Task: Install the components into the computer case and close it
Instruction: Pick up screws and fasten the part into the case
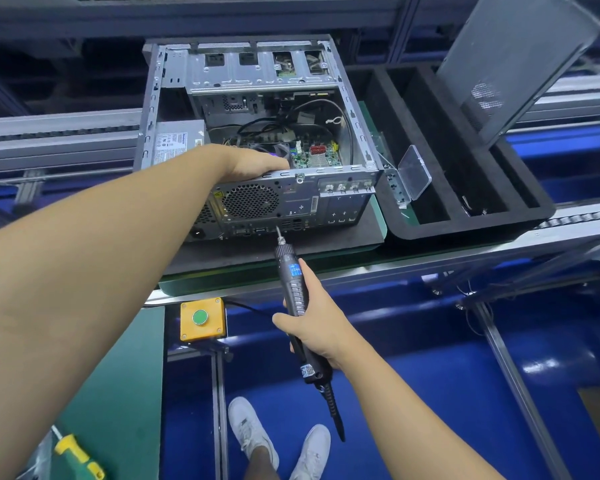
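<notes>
An open grey computer case [174,84] lies on a dark pad, its motherboard [321,155] and cables showing inside. My left hand [253,164] grips the top edge of the case's rear panel, fingers curled over the rim into the case. My right hand [312,323] holds a black electric screwdriver [293,275]. Its bit tip touches the rear panel near the ports, below the round fan grille [250,200]. The grey side panel [510,60] stands tilted in a black foam tray at the right.
The black foam tray [465,226] with long slots sits right of the case on the conveyor. A clear plastic lid [414,173] stands by the case's corner. A yellow box with a green button [201,318] hangs below. A yellow-green hand screwdriver [77,457] lies bottom left.
</notes>
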